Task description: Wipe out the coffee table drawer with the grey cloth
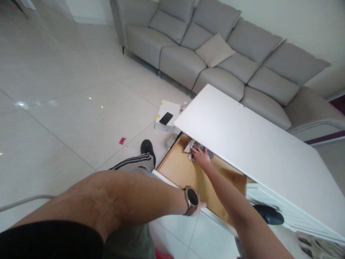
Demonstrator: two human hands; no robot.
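A wooden drawer (176,169) is pulled out from under the white tabletop (256,140). Deep in its far left corner, my right hand (201,157) is pressed onto a crumpled patterned cloth (189,146), fingers curled over it. Part of the cloth is hidden by that hand. My left hand (201,207), below a wristwatch, is at the white front edge of the drawer and grips it. The forearm and watch hide most of its fingers.
A white box (169,107) with a black phone (166,118) on top stands on the floor beside the table. A grey sofa (226,77) runs behind. A red scrap (122,140) lies on the tiles, and a black rounded object (268,214) is by the table's near side.
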